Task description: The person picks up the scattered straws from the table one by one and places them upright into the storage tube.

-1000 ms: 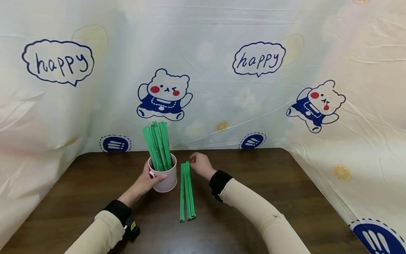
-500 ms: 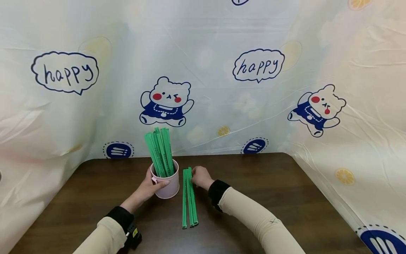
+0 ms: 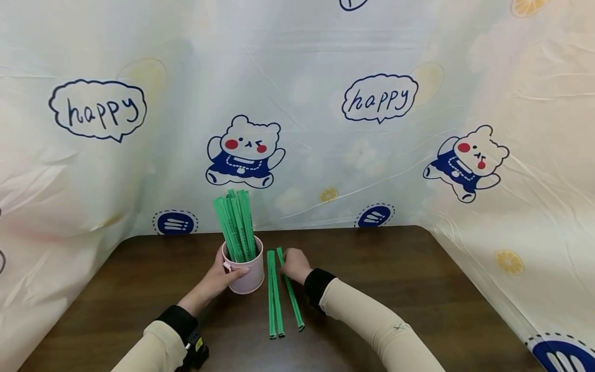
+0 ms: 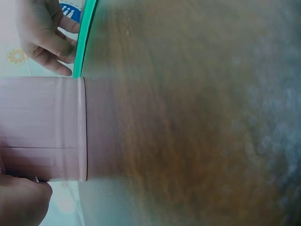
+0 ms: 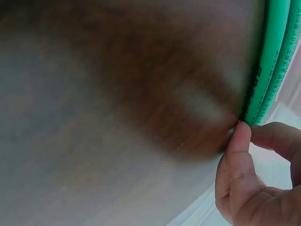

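Note:
My left hand [image 3: 215,279] holds a small pale pink bucket [image 3: 248,279] by its side, the thumb across its front. Upright in the bucket leans a bunch of long green straws [image 3: 236,227] with dark print. To the bucket's right, two more green straws [image 3: 275,297] lie side by side on the table. My right hand [image 3: 296,265] pinches the far end of another green straw [image 3: 294,305], which slants away from that pair. Up close in the right wrist view, the thumb and fingertips meet at the end of the printed straw [image 5: 269,56]. The left wrist view shows the bucket wall [image 4: 42,117] on the table.
The dark brown wooden table [image 3: 372,289] ends at the back against a pale printed curtain [image 3: 307,155] with bears and speech bubbles. The curtain also hangs along both sides. Black straps with small cameras [image 3: 197,351] sit on the wrists.
My right hand has come down to the loose straws and pinched the rightmost one, whose near end has swung right, away from the other two. The left hand stays on the bucket.

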The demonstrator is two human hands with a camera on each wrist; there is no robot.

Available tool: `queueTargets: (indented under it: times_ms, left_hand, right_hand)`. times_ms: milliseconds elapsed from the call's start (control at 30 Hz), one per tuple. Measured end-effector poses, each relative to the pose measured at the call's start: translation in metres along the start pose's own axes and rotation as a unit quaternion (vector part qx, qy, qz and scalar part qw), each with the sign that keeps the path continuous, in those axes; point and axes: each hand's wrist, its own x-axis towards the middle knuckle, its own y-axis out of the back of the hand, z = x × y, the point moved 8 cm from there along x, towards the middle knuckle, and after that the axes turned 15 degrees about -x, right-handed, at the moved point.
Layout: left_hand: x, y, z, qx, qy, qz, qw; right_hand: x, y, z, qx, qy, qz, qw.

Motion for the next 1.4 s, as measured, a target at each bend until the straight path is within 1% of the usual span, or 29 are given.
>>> queueTargets:
  times_ms: [100, 200, 300, 367, 433, 500, 567, 633, 700, 800, 867, 933, 967, 1033, 1067, 1100, 1133, 1233, 1400]
  left_hand:
    - [0.0, 0.001, 0.002, 0.0, -0.003, 0.001, 1.0]
    - [0.001, 0.001, 0.002, 0.002, -0.005, 0.001, 1.0]
    - [0.0, 0.001, 0.002, 0.004, -0.002, 0.001, 1.0]
    - [0.0, 0.001, 0.002, 0.003, -0.001, 0.001, 1.0]
    - [0.0, 0.001, 0.002, 0.004, -0.002, 0.001, 1.0]
    - [0.0, 0.001, 0.002, 0.006, -0.002, 0.001, 1.0]
    - [0.001, 0.002, 0.003, 0.009, -0.003, 0.001, 1.0]
    - [0.001, 0.003, 0.004, 0.012, -0.004, 0.001, 0.9999]
    - [0.002, 0.003, 0.004, 0.014, -0.005, 0.001, 0.9999]
    - [0.001, 0.003, 0.003, 0.012, -0.002, 0.002, 0.9999]
    - [0.0, 0.002, 0.001, 0.008, 0.001, 0.002, 1.0]
    - [0.0, 0.002, 0.0, 0.006, 0.0, 0.003, 1.0]
    - [0.0, 0.002, 0.0, 0.004, -0.003, 0.003, 1.0]
    - [0.001, 0.001, 0.0, 0.002, -0.008, 0.0, 1.0]
    - [0.001, 0.001, 0.0, 0.001, -0.011, 0.0, 0.9999]
    - [0.001, 0.0, -0.001, 0.001, -0.014, 0.001, 0.9999]
    - [0.001, 0.0, -0.001, 0.0, -0.016, 0.001, 0.9999]
    - [0.0, 0.0, -0.001, 0.003, -0.022, 0.007, 0.9997]
    - [-0.002, 0.001, 0.001, 0.01, -0.028, 0.012, 0.9995]
  right_hand:
    - [-0.001, 0.004, -0.001, -0.008, 0.002, 0.004, 1.0]
    - [-0.001, 0.006, 0.0, -0.008, -0.003, -0.009, 1.0]
    - [-0.003, 0.013, 0.003, 0.006, -0.013, -0.015, 1.0]
    - [-0.002, 0.021, 0.005, 0.019, -0.02, -0.012, 1.0]
    - [0.001, 0.034, 0.005, 0.032, -0.024, -0.001, 0.999]
    - [0.005, 0.053, 0.001, 0.039, -0.023, 0.015, 0.999]
    - [0.01, 0.078, -0.009, 0.051, -0.017, 0.041, 0.998]
    - [0.014, 0.107, -0.024, 0.073, -0.01, 0.067, 0.995]
    - [0.017, 0.136, -0.043, 0.107, 0.005, 0.101, 0.989]
    - [0.018, 0.175, -0.073, 0.167, 0.037, 0.156, 0.973]
    - [0.015, 0.193, -0.093, 0.184, 0.071, 0.202, 0.959]
    - [0.009, 0.203, -0.111, 0.186, 0.105, 0.243, 0.946]
    - [0.006, 0.205, -0.118, 0.186, 0.121, 0.258, 0.94]
    - [0.002, 0.202, -0.13, 0.18, 0.147, 0.278, 0.932]
    - [0.0, 0.198, -0.134, 0.178, 0.156, 0.28, 0.93]
    - [0.0, 0.191, -0.137, 0.173, 0.162, 0.278, 0.931]
    - [-0.001, 0.183, -0.139, 0.168, 0.166, 0.271, 0.933]
    - [-0.001, 0.152, -0.14, 0.147, 0.167, 0.243, 0.944]
    - [0.0, 0.1, -0.135, 0.101, 0.159, 0.188, 0.964]
